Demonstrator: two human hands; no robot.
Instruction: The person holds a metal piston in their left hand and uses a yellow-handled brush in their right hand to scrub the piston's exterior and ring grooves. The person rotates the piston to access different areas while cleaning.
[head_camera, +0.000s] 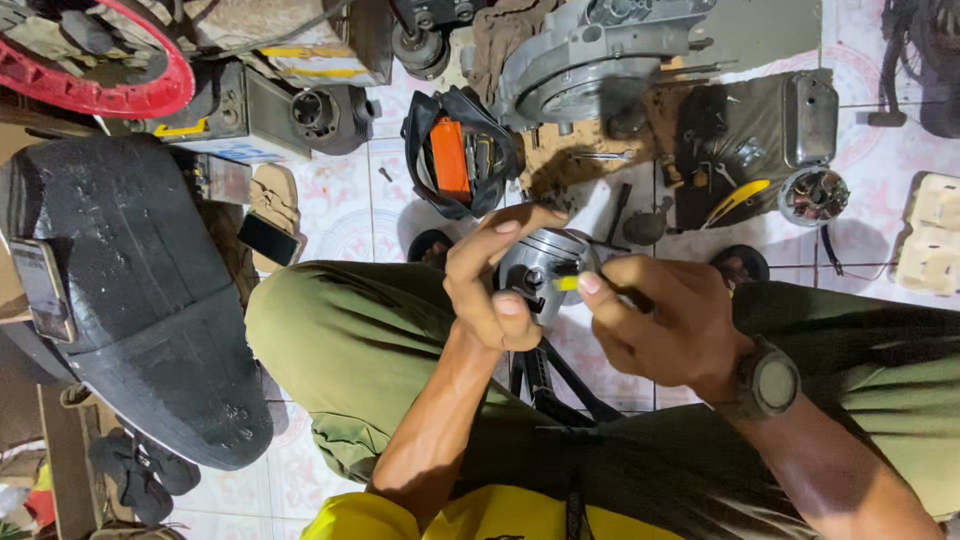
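Frame centre: left hand (492, 285) grip closed round metal piston (545, 262); right hand (660, 325) pinches yellow-handled tool (570, 283) against it. Above, open black bag (458, 150) holds orange box (450, 158).

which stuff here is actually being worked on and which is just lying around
In hand:
left hand holding the metal piston
right hand with a yellow-tipped tool

Lying about:
black seat
open tool bag
engine casing
red wheel rim
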